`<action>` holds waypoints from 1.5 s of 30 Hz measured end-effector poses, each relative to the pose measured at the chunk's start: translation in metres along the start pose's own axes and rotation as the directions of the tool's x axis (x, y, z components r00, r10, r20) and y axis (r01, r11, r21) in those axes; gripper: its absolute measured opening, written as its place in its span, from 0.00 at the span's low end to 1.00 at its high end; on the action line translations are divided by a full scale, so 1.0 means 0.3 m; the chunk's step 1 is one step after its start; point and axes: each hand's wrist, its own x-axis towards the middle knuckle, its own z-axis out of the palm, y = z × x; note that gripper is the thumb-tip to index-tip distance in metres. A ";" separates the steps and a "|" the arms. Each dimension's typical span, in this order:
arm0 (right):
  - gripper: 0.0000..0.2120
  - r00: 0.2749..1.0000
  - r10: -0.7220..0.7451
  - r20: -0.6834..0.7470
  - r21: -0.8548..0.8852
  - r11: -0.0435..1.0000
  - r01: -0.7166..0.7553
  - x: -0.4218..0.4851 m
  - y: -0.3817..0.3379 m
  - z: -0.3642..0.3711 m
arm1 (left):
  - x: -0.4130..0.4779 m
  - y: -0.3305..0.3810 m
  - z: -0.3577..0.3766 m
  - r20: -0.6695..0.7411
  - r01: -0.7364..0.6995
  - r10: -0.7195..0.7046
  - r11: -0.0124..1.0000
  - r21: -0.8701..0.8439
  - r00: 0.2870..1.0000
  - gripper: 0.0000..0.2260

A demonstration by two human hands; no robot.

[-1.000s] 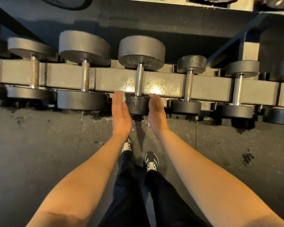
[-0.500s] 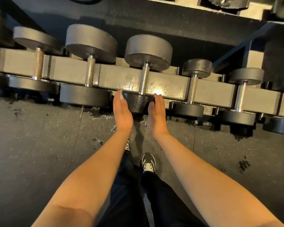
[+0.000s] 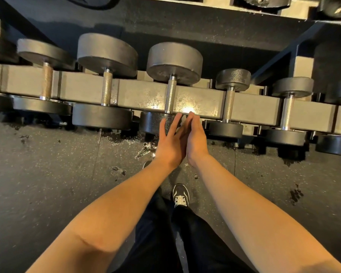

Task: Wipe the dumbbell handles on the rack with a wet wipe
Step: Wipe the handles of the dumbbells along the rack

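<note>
I see grey dumbbell heads point(image 3: 174, 62) with silver knurled handles point(image 3: 170, 95); the far-left handle point(image 3: 46, 81) looks rusty brown. The rack rail point(image 3: 142, 95) is dull grey with bright yellow glare patches. The floor point(image 3: 47, 174) is black rubber flecked with pale specks and glossy dark blotches. Trousers point(image 3: 185, 243) are black; the shoe point(image 3: 180, 195) is black with white laces.

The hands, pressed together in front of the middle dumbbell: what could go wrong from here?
1. No wipe shows between the left hand and right hand; it may be hidden or dropped.
2. The middle dumbbell's handle may stay unwiped, since both hands are low beside its near head.
3. Dark patches on the floor could be wet and slippery.
</note>
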 end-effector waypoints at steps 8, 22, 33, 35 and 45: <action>0.26 0.991 -0.130 -0.017 -0.270 0.955 0.121 -0.045 0.000 0.051 | -0.043 -0.045 0.044 -0.152 0.219 -0.316 0.864 -0.454 0.936 0.32; 0.28 0.977 -0.215 -0.014 -0.694 0.705 0.145 -0.062 0.031 0.138 | 0.031 -0.164 0.041 0.531 0.232 -0.675 -0.487 -0.842 0.512 0.20; 0.17 0.967 -0.247 0.054 -0.871 0.461 0.166 -0.022 -0.055 0.306 | 0.020 -0.378 -0.023 0.561 0.268 -0.470 -0.552 -0.789 0.681 0.18; 0.18 0.982 -0.170 0.078 -0.807 0.568 0.163 -0.053 -0.117 0.365 | -0.015 -0.420 -0.128 0.507 0.262 -0.377 -0.538 -0.801 0.776 0.20; 0.20 0.990 -0.138 -0.004 -0.599 0.794 0.108 -0.303 -0.458 0.738 | -0.135 -0.686 -0.566 0.437 0.331 -0.405 -0.307 -0.892 0.803 0.16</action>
